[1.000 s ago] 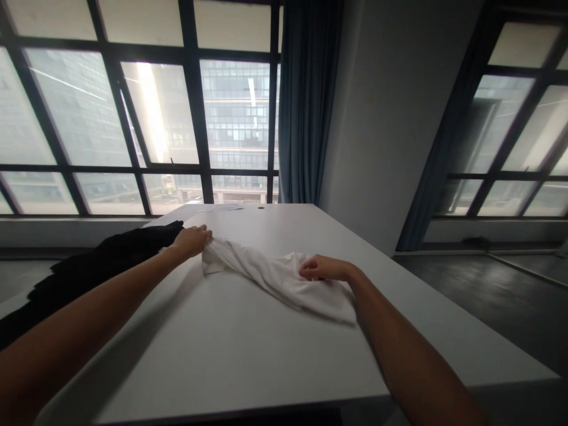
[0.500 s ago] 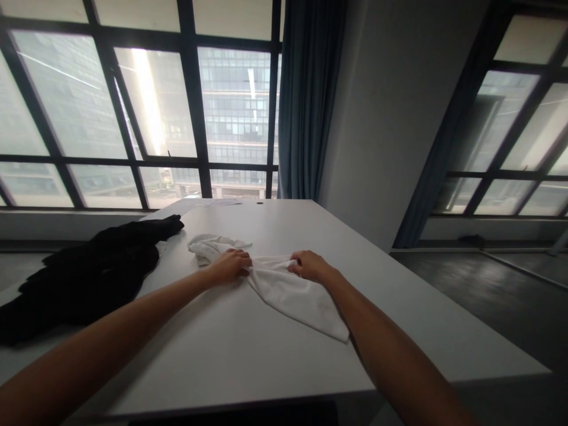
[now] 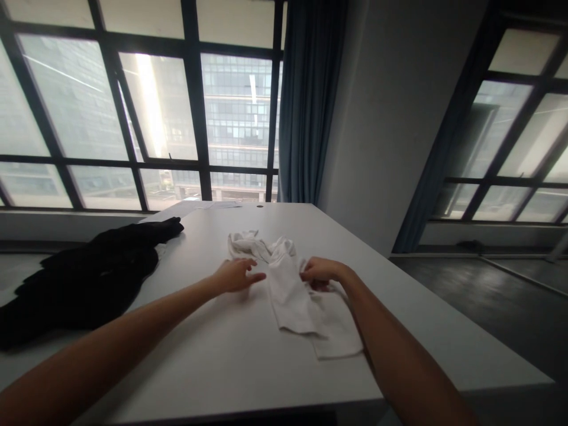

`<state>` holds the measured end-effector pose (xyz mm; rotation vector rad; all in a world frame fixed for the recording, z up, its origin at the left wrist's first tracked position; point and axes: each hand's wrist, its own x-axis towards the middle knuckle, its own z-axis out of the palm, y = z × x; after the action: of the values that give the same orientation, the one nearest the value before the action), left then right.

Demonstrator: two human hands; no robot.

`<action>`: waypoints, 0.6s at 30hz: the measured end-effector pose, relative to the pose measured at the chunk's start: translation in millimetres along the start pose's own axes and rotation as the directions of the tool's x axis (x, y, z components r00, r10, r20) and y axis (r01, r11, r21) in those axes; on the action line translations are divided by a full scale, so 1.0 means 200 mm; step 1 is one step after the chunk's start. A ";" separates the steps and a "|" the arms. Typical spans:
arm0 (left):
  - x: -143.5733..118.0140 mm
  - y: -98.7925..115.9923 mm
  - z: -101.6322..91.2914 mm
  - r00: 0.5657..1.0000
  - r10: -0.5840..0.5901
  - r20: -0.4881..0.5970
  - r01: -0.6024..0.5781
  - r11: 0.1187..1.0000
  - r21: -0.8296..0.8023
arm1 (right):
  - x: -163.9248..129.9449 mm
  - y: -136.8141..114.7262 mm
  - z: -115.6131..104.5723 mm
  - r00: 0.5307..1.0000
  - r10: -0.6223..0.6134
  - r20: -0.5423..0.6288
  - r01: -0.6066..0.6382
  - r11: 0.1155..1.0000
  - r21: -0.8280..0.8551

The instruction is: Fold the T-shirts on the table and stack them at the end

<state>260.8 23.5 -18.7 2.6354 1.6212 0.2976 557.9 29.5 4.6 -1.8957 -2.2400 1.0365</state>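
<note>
While I'm watching through the head feed, the white cloth (image 3: 293,290) is lying on the tabletop (image 3: 199,361) around the middle of the frame, and its slant is what I'm minding: the long axis is running from a crumpled end near the center down to a flatter end toward the lower right. So it's basically sitting between the two hands. The right hand (image 3: 322,272) is the nearer one, touching the cloth's right side and, as far as I'm seeing, pinching a fold there with curled fingers. The left hand (image 3: 239,275) is resting just beside the left edge, thumb and fingers standing apart with the gap facing the cloth; I'm not managing to tell if it's touching the crumpled part. Pose-wise, the left forearm (image 3: 146,322) is slanting up from the lower left, pretty straight at the wrist, while the right forearm (image 3: 390,337) is rising from the lower right, wrist bending so the hand is pointing left.
</note>
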 end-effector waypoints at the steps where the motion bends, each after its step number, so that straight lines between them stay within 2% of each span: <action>1: 0.00 0.07 0.05 0.999 0.027 0.025 -0.026 0.999 -0.034 | -0.01 -0.03 0.02 0.977 -0.131 0.169 0.115 0.988 0.102; 2: -0.01 0.12 0.09 0.997 0.063 0.040 -0.060 0.996 -0.067 | -0.01 -0.05 0.03 0.931 -0.251 0.265 0.201 0.959 0.201; 3: -0.01 0.16 0.12 0.994 0.107 0.038 -0.102 0.990 -0.100 | 0.00 -0.06 0.04 0.903 -0.330 0.275 0.259 0.929 0.265; 4: -0.02 0.19 0.15 0.987 0.156 0.026 -0.151 0.979 -0.138 | 0.00 -0.06 0.05 0.909 -0.361 0.209 0.299 0.914 0.276; 6: -0.04 0.22 0.17 0.964 0.265 -0.008 -0.260 0.939 -0.225 | 0.04 -0.02 0.04 0.948 -0.308 -0.082 0.317 0.937 0.150; 7: -0.05 0.23 0.17 0.948 0.319 -0.025 -0.313 0.912 -0.266 | 0.06 0.01 0.03 0.933 -0.266 -0.243 0.286 0.957 0.050; 8: -0.06 0.25 0.16 0.927 0.373 -0.036 -0.365 0.879 -0.306 | 0.09 0.04 0.03 0.896 -0.249 -0.369 0.248 0.967 -0.050; 9: -0.07 0.26 0.14 0.901 0.432 -0.039 -0.418 0.839 -0.350 | 0.12 0.07 0.03 0.856 -0.264 -0.445 0.226 0.964 -0.139; 10: -0.08 0.28 0.13 0.868 0.495 -0.035 -0.466 0.789 -0.401 | 0.14 0.10 0.04 0.825 -0.308 -0.474 0.234 0.949 -0.211; 13: -0.12 0.35 0.07 0.743 0.669 0.016 -0.537 0.611 -0.581 | 0.20 0.13 0.07 0.787 -0.468 -0.401 0.364 0.878 -0.312; 15: -0.15 0.37 0.02 0.657 0.750 0.083 -0.507 0.520 -0.687 | 0.22 0.12 0.10 0.779 -0.546 -0.308 0.457 0.831 -0.319; 17: -0.17 0.33 -0.04 0.612 0.773 0.168 -0.438 0.507 -0.742 | 0.23 0.10 0.12 0.766 -0.602 -0.227 0.533 0.791 -0.301; 18: -0.18 0.29 -0.08 0.615 0.760 0.208 -0.403 0.531 -0.746 | 0.22 0.09 0.12 0.764 -0.608 -0.214 0.544 0.786 -0.294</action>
<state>293.0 -35.0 -1.4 2.2934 0.2584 0.0899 551.1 57.9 -40.2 -1.1370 -2.5533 0.3917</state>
